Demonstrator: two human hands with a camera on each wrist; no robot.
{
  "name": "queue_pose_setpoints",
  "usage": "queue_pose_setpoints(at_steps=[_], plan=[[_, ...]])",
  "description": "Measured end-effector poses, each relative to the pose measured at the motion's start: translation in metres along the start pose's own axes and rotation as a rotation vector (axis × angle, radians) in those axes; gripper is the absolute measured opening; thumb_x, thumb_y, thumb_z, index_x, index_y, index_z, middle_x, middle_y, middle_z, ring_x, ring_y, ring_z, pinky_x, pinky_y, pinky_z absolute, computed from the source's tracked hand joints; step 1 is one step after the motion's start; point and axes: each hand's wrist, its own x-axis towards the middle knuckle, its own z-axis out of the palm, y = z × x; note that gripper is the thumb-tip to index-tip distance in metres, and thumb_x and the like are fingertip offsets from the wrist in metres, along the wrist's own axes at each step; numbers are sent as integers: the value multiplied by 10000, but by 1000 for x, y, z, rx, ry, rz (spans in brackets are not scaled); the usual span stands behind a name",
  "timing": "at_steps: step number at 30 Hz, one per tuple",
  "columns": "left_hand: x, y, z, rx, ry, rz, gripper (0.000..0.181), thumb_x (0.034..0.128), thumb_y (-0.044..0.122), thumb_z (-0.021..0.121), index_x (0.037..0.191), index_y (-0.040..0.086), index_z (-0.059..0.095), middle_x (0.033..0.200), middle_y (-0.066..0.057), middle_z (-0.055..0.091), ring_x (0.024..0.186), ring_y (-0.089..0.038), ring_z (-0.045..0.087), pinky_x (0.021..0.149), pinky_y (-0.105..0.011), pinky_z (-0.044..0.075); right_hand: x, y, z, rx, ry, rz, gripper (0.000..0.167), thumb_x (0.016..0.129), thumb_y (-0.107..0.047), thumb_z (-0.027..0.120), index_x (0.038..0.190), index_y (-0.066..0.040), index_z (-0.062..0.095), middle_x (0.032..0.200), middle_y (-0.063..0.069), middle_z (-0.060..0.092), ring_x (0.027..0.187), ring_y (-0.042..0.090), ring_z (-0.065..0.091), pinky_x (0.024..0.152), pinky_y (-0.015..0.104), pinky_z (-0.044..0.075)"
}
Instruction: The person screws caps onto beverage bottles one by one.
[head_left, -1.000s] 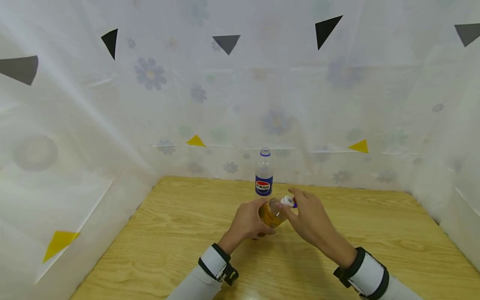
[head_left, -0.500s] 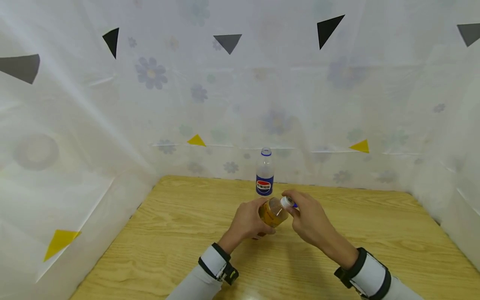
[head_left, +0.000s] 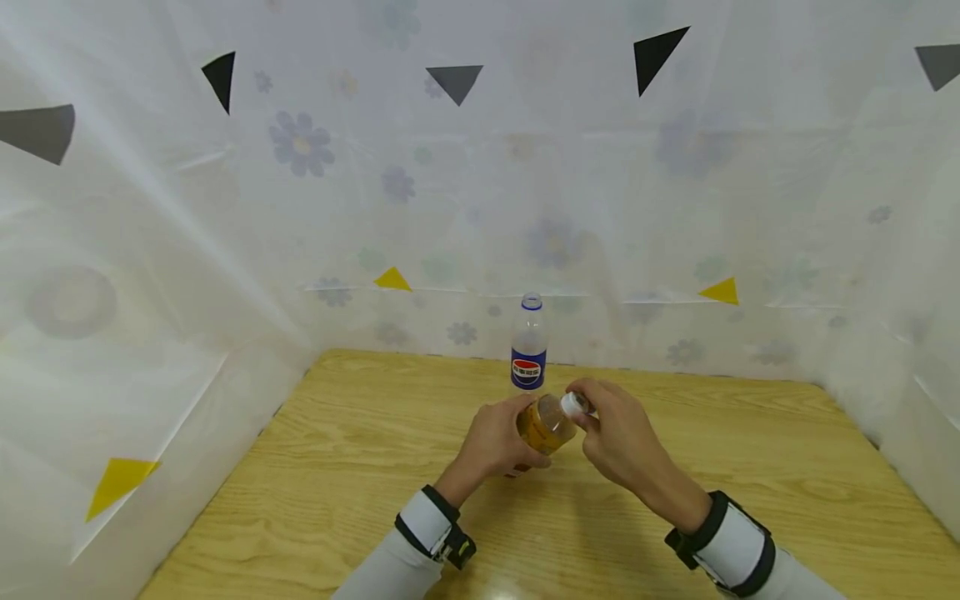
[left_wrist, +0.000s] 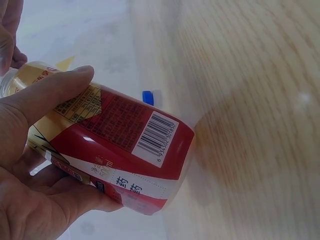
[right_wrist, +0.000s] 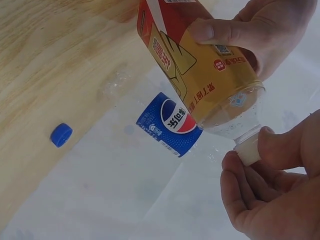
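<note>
- Centrally, above the surface [head_left: 337, 467]: one red-and-yellow bottle [left_wrist: 120, 135], tilted, neck toward the right hand [head_left: 618, 433]; base contact with the surface unclear.
- Left hand [head_left: 495, 440]: fingers wrapped round the bottle, masking much of its label in the head view.
- White cap [right_wrist: 248, 150]: at the bottle's mouth, pinched between right thumb and fingers, partly covered; whether threaded, cannot tell.
- Cola bottle [head_left: 528, 358]: upright behind, uncapped, blue label; partly hidden by the tilted bottle in the right wrist view.
- Blue cap [right_wrist: 61, 135]: loose on the surface; lettering illegible.
- Right hand: cut off at the left wrist view's edge.
</note>
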Motion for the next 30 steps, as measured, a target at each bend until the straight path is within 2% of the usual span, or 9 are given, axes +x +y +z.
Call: queue_pose_setpoints(at_steps=[8,14,22,30], plan=[[0,0,0,3,-2,7,751,671,230,959,1349,169,642,1129,-14,743,950,-161,694,802,-291,573,1,0,2,-36,29,-2,154,882,15,723,1015,-30,663,916,94,667,764,187,584,658,345,510],[0,-1,0,-2,4,5,769,670,226,960,1363,163,635,1133,-20,743,945,-159,690,803,-294,573,4,1,4,-36,26,28,75,911,-48,705,952,-33,644,822,49,614,689,132,500,607,294,442],[0,1,1,-20,5,-19,777,684,220,954,1386,170,622,1157,-28,737,968,-170,684,846,-316,580,4,3,10,-12,74,23,114,888,-66,697,834,-71,597,714,4,527,644,137,447,584,287,387],[1,1,1,-18,3,-19,768,685,231,955,1377,175,626,1155,-20,736,964,-159,682,843,-308,577,6,5,12,-1,98,10,167,867,-60,703,781,-88,562,666,-10,486,603,133,421,550,275,369]])
